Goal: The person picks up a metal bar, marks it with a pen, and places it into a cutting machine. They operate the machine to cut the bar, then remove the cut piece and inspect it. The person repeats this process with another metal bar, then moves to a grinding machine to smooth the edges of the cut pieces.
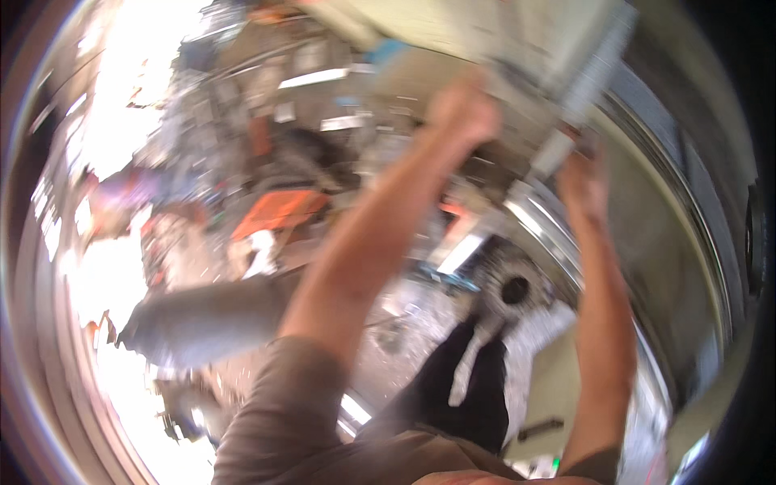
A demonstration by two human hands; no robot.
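Note:
Motion smears both hands. My left hand [466, 111] is stretched forward, curled like a fist, at the lower edge of a large pale panel [453, 28]; what lies in its fingers is hidden. Further right, my right hand [584, 174] is closed at a long grey metal bar [596, 77] that slants down along the panel's right side. Its fingers look wrapped against the bar, near the bar's lower end.
Cluttered scrap covers the floor on the left, with an orange piece [279, 212] and a grey cylinder-like roll [210, 319]. Below my hands lies a round grey part with a dark hole [515, 289]. A curved metal-edged frame [687, 194] stands at the right.

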